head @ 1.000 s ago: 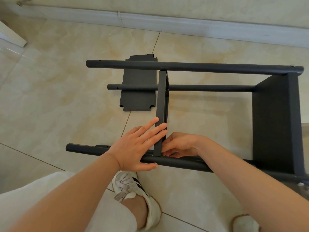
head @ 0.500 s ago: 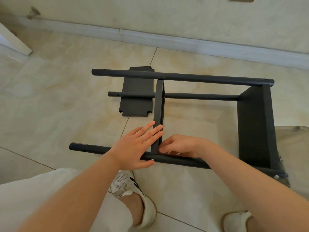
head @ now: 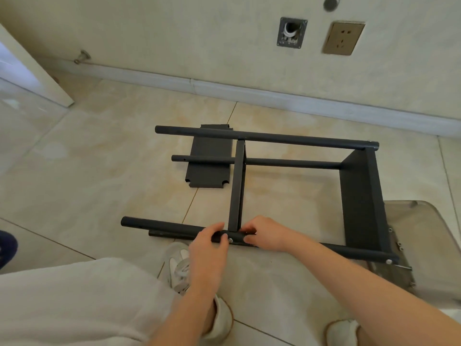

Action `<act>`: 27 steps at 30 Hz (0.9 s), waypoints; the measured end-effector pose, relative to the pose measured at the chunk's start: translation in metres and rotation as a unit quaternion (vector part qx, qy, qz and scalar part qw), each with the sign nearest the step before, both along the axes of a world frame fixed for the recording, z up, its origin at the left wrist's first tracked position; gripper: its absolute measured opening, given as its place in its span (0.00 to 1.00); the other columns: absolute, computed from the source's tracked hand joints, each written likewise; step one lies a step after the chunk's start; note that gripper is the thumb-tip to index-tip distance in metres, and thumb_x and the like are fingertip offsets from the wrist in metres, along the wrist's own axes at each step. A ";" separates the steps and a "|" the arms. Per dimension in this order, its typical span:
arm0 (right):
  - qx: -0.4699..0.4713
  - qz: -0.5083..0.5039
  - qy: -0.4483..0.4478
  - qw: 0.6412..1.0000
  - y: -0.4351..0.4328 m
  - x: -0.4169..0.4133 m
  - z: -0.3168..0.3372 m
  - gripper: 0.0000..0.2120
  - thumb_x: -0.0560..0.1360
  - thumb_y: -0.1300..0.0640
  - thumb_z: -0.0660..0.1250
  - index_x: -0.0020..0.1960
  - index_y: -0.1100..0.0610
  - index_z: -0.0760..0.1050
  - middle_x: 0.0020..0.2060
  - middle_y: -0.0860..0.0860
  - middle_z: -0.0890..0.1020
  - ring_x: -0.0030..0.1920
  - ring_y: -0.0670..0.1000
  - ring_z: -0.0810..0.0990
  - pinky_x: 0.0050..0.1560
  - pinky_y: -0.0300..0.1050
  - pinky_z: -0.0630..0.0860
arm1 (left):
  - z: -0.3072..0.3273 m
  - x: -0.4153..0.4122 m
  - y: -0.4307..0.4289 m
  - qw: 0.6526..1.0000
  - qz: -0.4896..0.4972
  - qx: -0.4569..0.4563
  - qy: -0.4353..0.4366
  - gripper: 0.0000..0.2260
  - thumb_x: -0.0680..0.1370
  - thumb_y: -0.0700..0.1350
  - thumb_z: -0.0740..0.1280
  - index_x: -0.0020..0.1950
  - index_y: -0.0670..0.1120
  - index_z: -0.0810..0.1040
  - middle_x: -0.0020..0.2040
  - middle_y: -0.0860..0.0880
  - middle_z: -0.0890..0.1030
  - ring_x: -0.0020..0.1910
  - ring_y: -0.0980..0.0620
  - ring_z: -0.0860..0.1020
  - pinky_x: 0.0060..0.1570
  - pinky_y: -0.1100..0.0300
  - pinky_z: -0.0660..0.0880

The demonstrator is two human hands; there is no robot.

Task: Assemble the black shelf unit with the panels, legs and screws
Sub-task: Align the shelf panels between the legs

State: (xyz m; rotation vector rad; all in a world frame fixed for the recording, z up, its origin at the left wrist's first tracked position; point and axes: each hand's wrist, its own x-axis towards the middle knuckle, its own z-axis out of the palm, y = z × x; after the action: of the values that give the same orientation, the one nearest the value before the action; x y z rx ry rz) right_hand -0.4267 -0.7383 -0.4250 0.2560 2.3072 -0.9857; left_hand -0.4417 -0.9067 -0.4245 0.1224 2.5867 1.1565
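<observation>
The black shelf unit lies on its side on the tiled floor. Its near leg tube (head: pixel 162 224) runs left to right, and its far leg tube (head: pixel 287 139) lies parallel behind. A middle panel (head: pixel 237 186) stands on edge between them, and an end panel (head: pixel 361 196) closes the right side. My left hand (head: pixel 208 245) grips the near tube just left of the middle panel, thumb by a silver screw (head: pixel 230 240). My right hand (head: pixel 264 234) grips the tube on the panel's other side. A loose black panel (head: pixel 209 166) lies flat behind.
The wall with its baseboard (head: pixel 249 92) runs close behind the unit, with a socket (head: pixel 343 37) above. A grey mat (head: pixel 411 221) with several small screws lies under the unit's right end. My shoes (head: pixel 178 265) stand just in front of the near tube.
My left hand left the middle panel's face and now curls round the near tube by the screw. My right hand shifted onto the tube. The camera tilted up, showing more wall.
</observation>
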 end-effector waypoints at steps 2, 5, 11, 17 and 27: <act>0.017 0.013 0.007 1.000 -0.003 0.003 0.000 0.16 0.78 0.61 0.64 0.65 0.56 0.77 0.56 0.55 0.81 0.54 0.54 0.78 0.52 0.44 0.73 | 0.006 0.005 0.002 0.982 0.152 0.096 -0.056 0.07 0.79 0.41 0.70 0.56 0.47 0.82 0.48 0.55 0.83 0.48 0.60 0.80 0.47 0.70 0.72; 0.025 0.017 0.015 0.999 -0.002 0.004 -0.001 0.17 0.76 0.64 0.63 0.64 0.56 0.77 0.56 0.55 0.81 0.49 0.51 0.75 0.48 0.42 0.69 | 0.004 0.001 0.000 0.920 0.292 0.187 -0.183 0.05 0.77 0.43 0.72 0.51 0.43 0.81 0.44 0.47 0.84 0.47 0.52 0.83 0.53 0.57 0.78; 0.017 0.008 0.032 0.999 0.007 0.004 0.003 0.14 0.77 0.64 0.61 0.59 0.54 0.79 0.51 0.55 0.81 0.51 0.55 0.78 0.53 0.48 0.74 | -0.008 -0.023 -0.007 0.798 0.329 0.369 -0.346 0.18 0.78 0.39 0.70 0.67 0.42 0.73 0.60 0.39 0.81 0.59 0.44 0.80 0.61 0.49 0.75; 0.009 0.005 0.037 0.999 0.010 0.004 0.005 0.14 0.77 0.64 0.62 0.58 0.53 0.79 0.47 0.51 0.79 0.49 0.53 0.77 0.53 0.47 0.74 | -0.009 -0.045 -0.003 0.727 0.356 0.466 -0.357 0.20 0.79 0.36 0.68 0.71 0.38 0.70 0.64 0.36 0.78 0.58 0.42 0.81 0.48 0.48 0.79; 0.034 0.007 0.045 0.998 0.015 0.001 0.020 0.15 0.79 0.62 0.62 0.63 0.53 0.78 0.54 0.52 0.81 0.54 0.52 0.77 0.58 0.47 0.74 | 0.002 -0.050 0.001 0.735 0.337 0.468 -0.356 0.20 0.79 0.36 0.67 0.71 0.41 0.71 0.61 0.38 0.80 0.56 0.41 0.82 0.49 0.45 0.79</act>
State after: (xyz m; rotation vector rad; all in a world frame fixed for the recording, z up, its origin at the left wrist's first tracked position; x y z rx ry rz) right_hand -0.4258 -0.7234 -0.4047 0.2280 2.4227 -0.9314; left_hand -0.4913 -0.9053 -0.4224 -0.9265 1.1670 2.1061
